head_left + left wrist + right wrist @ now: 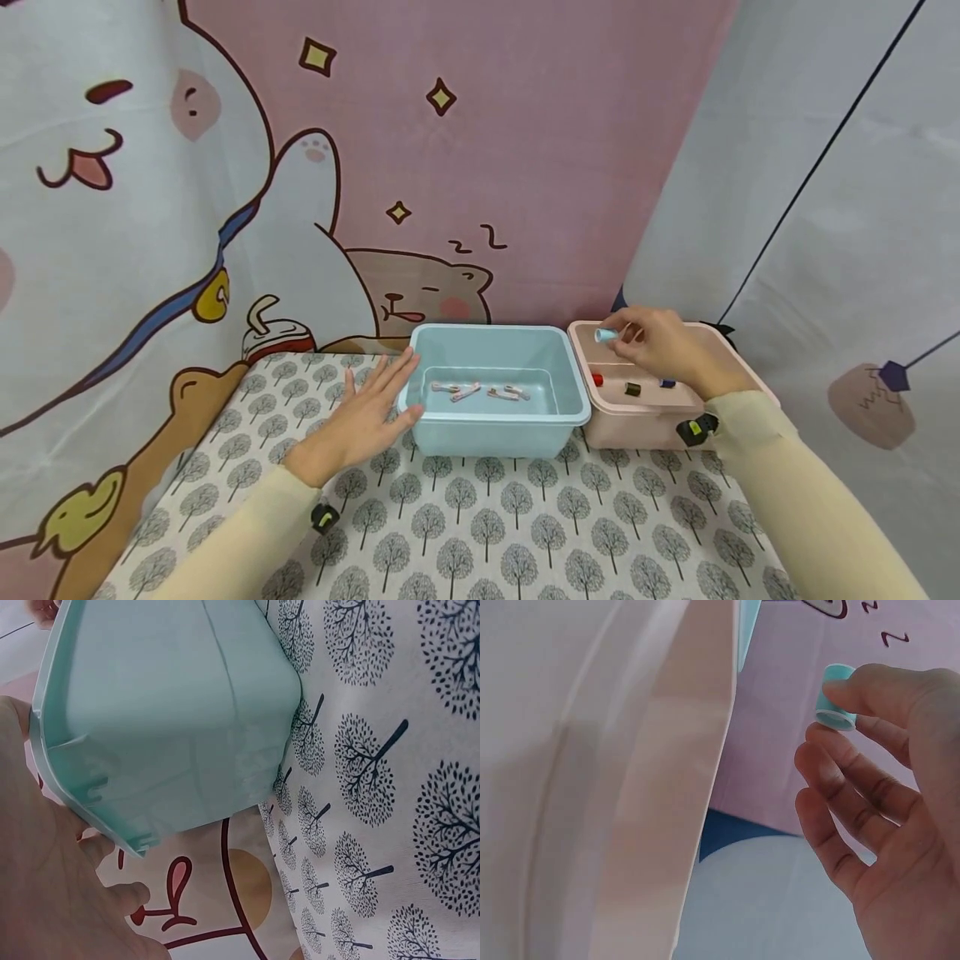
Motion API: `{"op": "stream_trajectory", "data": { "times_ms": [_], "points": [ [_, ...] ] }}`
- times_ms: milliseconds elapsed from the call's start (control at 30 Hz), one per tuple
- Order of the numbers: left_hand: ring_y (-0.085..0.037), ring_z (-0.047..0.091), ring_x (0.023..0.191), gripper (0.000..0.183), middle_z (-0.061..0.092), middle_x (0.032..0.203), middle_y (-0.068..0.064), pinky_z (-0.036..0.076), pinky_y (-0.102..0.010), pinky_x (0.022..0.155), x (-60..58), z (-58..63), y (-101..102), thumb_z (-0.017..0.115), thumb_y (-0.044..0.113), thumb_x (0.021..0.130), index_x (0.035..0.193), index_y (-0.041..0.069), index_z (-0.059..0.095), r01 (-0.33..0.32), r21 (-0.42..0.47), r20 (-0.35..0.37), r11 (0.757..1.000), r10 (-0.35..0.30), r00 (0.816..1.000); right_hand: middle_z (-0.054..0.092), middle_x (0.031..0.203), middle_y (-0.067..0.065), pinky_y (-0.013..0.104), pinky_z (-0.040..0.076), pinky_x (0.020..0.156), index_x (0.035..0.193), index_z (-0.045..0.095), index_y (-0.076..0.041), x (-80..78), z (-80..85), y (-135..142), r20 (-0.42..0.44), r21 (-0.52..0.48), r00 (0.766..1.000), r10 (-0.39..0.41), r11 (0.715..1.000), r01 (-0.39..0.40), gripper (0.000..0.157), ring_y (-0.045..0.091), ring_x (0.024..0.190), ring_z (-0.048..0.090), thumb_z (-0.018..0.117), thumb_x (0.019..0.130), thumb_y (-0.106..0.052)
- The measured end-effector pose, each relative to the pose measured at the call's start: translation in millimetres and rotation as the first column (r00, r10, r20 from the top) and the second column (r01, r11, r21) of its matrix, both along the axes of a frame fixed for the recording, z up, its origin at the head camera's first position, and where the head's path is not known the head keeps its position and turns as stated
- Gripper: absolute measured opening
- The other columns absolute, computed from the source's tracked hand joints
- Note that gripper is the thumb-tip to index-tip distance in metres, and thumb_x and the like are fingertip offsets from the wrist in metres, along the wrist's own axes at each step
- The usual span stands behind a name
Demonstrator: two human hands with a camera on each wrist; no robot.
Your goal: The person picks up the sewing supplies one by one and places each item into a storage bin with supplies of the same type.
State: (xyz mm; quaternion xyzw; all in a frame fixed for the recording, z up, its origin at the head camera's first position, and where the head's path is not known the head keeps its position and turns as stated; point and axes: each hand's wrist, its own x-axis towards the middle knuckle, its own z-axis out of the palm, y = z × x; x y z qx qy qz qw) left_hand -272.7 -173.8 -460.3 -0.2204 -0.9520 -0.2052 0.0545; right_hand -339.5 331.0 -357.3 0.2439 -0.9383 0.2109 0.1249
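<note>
My right hand (663, 346) pinches a light blue thread spool (606, 335) between thumb and fingers, above the pink bin (682, 409). The right wrist view shows the turquoise spool (835, 697) with a pale rim at its end, the other fingers loosely bent. Inside the pink bin lie a red spool (597, 380), an olive spool (633, 389) and a blue spool (667, 383), the last partly hidden by the hand. My left hand (367, 417), fingers spread, is at the left rim of the light blue bin (491, 437); the left wrist view shows it against that rim.
Several small pale pink, slim pieces (465, 392) lie on the floor of the light blue bin. Both bins stand side by side on a tree-print tablecloth (517, 517). A cartoon-printed curtain (525, 167) hangs behind and along the sides.
</note>
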Motion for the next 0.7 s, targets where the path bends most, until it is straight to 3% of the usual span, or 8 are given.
{"op": "stream_trajectory", "data": {
  "times_ms": [233,700],
  "points": [
    [-0.043,0.006,0.185,0.085,0.007,0.2,0.003,-0.009,-0.09,0.136,-1.1,-0.1,0.7,0.041,0.071,0.12,0.189,0.037,0.007,0.002,0.004,-0.006,1.0,-0.002,1.0,0.085,0.105,0.01,0.026,0.06,0.072,0.123,0.088,-0.012,-11.9,-0.8,10.1,-0.014,-0.003,1.0,-0.009,1.0,0.009,0.02,0.022,0.091,0.079,0.086,0.104,-0.006],
    [-0.043,0.005,0.185,0.084,-0.001,0.198,0.011,-0.009,-0.089,0.137,1.9,2.0,0.6,0.04,0.071,0.12,0.189,0.038,0.005,0.006,-0.004,0.004,1.0,-0.006,1.0,0.089,0.117,0.011,0.03,0.061,0.08,0.125,0.088,-0.012,-24.9,3.6,22.1,0.041,0.035,0.999,-0.036,0.999,0.034,0.02,0.023,0.098,0.079,0.084,0.105,-0.009]
  ]
}}
